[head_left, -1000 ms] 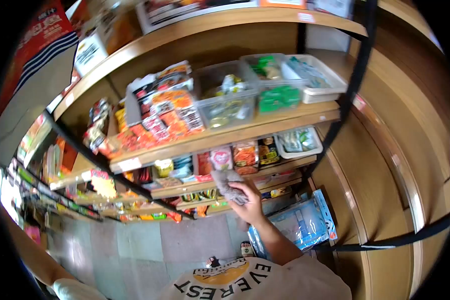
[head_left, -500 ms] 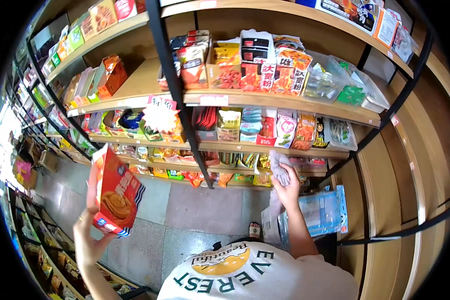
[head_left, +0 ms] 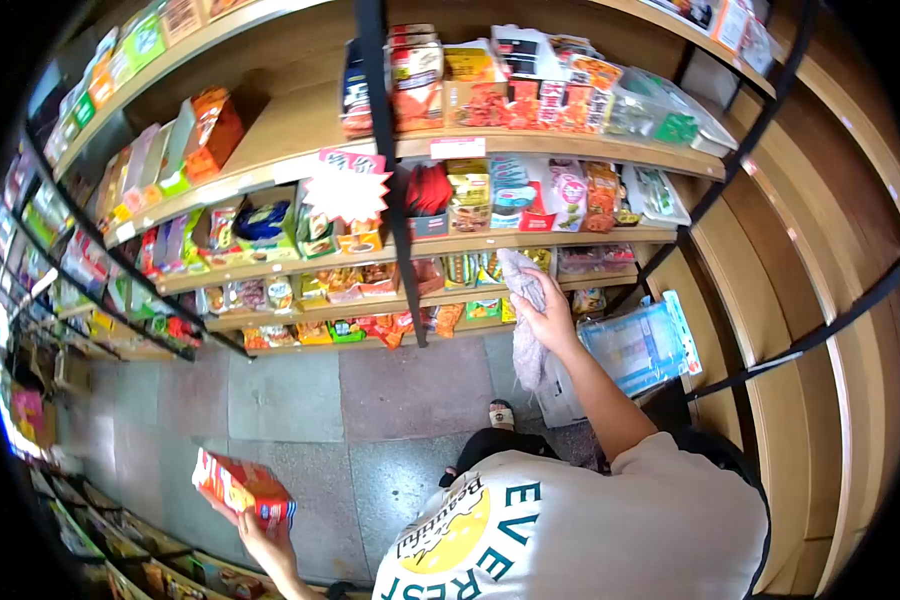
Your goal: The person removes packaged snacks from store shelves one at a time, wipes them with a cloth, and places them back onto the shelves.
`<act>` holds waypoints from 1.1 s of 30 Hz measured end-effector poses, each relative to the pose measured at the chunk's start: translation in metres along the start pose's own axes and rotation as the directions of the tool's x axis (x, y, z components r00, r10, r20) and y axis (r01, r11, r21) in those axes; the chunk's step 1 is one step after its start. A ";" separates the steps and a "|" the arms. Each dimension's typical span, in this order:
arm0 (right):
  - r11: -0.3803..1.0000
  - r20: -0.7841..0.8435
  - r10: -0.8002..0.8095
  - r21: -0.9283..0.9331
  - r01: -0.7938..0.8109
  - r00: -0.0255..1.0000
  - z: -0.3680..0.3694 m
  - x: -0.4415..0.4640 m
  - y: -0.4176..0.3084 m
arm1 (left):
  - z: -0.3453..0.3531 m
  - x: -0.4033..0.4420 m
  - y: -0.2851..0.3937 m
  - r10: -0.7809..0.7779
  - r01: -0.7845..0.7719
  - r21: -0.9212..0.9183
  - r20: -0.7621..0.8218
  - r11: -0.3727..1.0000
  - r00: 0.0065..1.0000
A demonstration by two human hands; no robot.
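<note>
Low at the left, my left hand [head_left: 262, 540] grips a red snack box [head_left: 245, 487] with white and blue stripes at one end. The box is tilted and held above the tiled floor. My right hand [head_left: 548, 312] is closed around a crumpled greyish-purple cloth [head_left: 528, 345], part of which hangs down below the fingers. That hand is in front of the lower shelves, close to the packets there. Its fingertips are partly hidden by the cloth.
Shelves [head_left: 560, 238] of snack packets stand ahead, split by a black metal post [head_left: 388, 150]. A star-shaped price sign [head_left: 345, 190] hangs at mid height. Wooden shelves [head_left: 770, 360] run along the right. A blue-and-clear plastic package [head_left: 642, 345] rests low beside my right arm.
My left hand has lowered the red box toward the floor and turned it. My right hand, still holding the cloth, has shifted up and left in view. The camera view has turned.
</note>
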State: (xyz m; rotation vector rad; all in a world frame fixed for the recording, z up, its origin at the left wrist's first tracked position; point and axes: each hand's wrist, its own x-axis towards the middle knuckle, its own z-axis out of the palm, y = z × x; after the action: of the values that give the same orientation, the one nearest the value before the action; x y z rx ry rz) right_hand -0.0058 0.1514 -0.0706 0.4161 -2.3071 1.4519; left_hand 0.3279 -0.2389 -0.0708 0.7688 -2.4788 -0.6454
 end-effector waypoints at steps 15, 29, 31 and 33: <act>0.773 0.509 0.094 0.505 -0.385 0.856 0.154 0.004 -0.036 | 0.072 0.095 0.109 0.401 -0.394 -0.080 0.106 0.916 0.910; 0.742 0.578 -0.001 0.548 -0.386 0.816 0.156 -0.004 -0.056 | 0.074 0.085 0.142 0.520 -0.524 0.050 0.078 0.850 0.851; 0.778 0.562 -0.006 0.523 -0.349 0.827 0.150 -0.008 -0.048 | 0.082 0.079 0.135 0.518 -0.522 0.074 0.066 0.850 0.853; 0.837 0.535 -0.031 0.476 -0.271 0.844 0.150 -0.013 -0.027 | 0.088 0.073 0.128 0.516 -0.525 0.084 0.108 0.847 0.850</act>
State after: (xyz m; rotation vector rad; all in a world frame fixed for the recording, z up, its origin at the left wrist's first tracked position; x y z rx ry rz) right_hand -0.0064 0.0053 -0.1143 0.9413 -2.2947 2.3061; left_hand 0.1758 -0.1642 -0.0479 0.0749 -2.6463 -0.3406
